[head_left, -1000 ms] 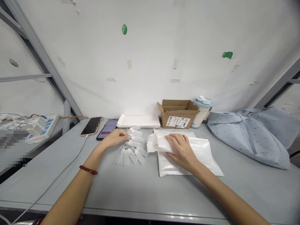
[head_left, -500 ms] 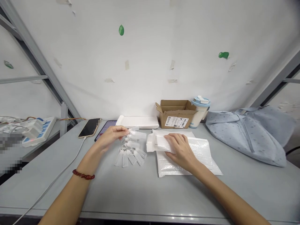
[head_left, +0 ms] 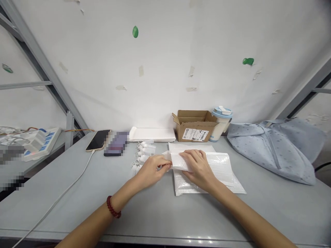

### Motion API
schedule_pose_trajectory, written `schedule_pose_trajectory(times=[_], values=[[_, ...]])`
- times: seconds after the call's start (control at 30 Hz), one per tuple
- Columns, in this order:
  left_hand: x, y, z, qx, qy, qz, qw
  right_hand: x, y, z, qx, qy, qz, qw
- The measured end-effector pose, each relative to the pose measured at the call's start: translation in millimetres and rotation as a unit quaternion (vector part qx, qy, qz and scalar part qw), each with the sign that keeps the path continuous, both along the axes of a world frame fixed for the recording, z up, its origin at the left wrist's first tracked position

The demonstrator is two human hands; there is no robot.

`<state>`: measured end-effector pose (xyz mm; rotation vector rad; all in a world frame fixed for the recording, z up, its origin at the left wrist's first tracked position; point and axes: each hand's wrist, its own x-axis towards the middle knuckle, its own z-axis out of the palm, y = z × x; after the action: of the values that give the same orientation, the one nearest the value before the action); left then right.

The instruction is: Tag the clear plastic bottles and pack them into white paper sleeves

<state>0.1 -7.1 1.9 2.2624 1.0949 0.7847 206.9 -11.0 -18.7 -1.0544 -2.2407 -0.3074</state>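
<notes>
A small white bubble mailer (head_left: pixel 181 162) lies in my right hand (head_left: pixel 198 168), with the thumb below and the fingers over its top. It is held above a larger stack of white bubble mailers (head_left: pixel 219 172). At its left, open end, my left hand (head_left: pixel 155 168) is closed in a pinch, fingertips at the mouth by the flap. What those fingertips hold, if anything, is hidden. Behind and under the left hand are several clear plastic tags with white loops (head_left: pixel 147 150), the nearest ones partly covered by the hand.
Along the wall stand a flat white stack (head_left: pixel 152 134), an open cardboard box (head_left: pixel 195 132) and a lidded cup (head_left: pixel 221 124). A phone (head_left: pixel 98 140) on a white cable and a second phone (head_left: pixel 116 144) lie left. A grey-blue fabric bag (head_left: pixel 271 148) rests on the right.
My left hand has moved right and nearer, from the plastic tags to the open end of the small bubble mailer. The right hand keeps its hold on the mailer, almost unmoved.
</notes>
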Motion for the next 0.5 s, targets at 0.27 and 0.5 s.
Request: schedule_pose_trajectory(times=[0.27,0.5], values=[[-61.7,23.2,30.1,-0.062,-0.006,0.156,0.986,3.1,1.1,1.1,-0.007,0.008,-0.007,1.0],[-102.6,33.4,32.5,-0.183,0.107,0.142,0.967,3.2,2.3,-0.5,-0.008,0.012,-0.004,1.0]])
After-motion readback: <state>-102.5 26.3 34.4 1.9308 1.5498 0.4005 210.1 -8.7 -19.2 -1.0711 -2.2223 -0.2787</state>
